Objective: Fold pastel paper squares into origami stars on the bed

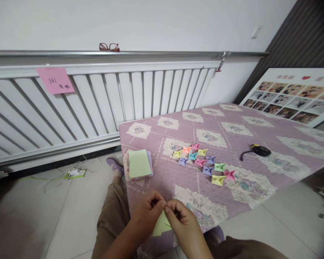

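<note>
A pale yellow-green sheet of paper point(160, 226) lies at the near edge of the table, partly covered by my hands. My left hand point(149, 208) pinches its top edge between thumb and fingertips. Close beside it, my right hand point(181, 217) pinches the same paper, and the fingertips of both hands almost meet. Farther off to the left sits a stack of square coloured paper point(139, 164) with a light green sheet on top. Several small folded paper boats point(199, 162) in pink, yellow, blue, purple and green stand in slanting rows beyond my right hand.
A purple floral cloth covers the table point(162, 172). At its right lies a black object with a curved tail point(260, 150). A white radiator point(140, 93) runs behind, with glasses point(109, 47) on the pipe above. A power strip point(76, 173) and cables lie on the floor.
</note>
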`<action>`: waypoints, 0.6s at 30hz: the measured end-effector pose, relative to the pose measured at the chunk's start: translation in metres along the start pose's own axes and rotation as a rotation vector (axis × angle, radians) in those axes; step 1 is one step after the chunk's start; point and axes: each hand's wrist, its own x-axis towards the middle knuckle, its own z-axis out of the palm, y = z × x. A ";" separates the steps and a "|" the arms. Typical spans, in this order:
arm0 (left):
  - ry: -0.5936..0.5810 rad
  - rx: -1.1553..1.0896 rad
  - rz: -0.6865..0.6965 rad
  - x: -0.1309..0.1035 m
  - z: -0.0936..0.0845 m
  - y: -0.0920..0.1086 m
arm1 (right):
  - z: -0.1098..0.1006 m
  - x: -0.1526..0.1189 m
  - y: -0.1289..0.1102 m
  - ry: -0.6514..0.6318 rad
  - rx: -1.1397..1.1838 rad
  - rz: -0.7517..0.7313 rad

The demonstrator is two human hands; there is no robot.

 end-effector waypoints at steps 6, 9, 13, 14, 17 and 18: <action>-0.028 0.028 -0.017 0.006 0.003 -0.003 | -0.001 0.001 0.003 0.011 -0.080 -0.018; -0.054 -0.072 -0.101 0.013 0.004 -0.010 | -0.001 0.004 0.006 0.043 -0.016 0.036; -0.175 -0.190 -0.114 0.014 0.005 -0.023 | -0.003 0.008 0.015 0.145 0.174 0.126; -0.206 -0.155 -0.106 0.013 0.006 -0.027 | -0.004 0.009 0.017 0.176 0.221 0.141; -0.188 -0.038 -0.134 0.010 0.008 -0.038 | -0.005 0.011 0.022 0.223 0.338 0.183; -0.160 -0.036 -0.158 0.010 0.008 -0.042 | -0.006 0.011 0.023 0.226 0.363 0.194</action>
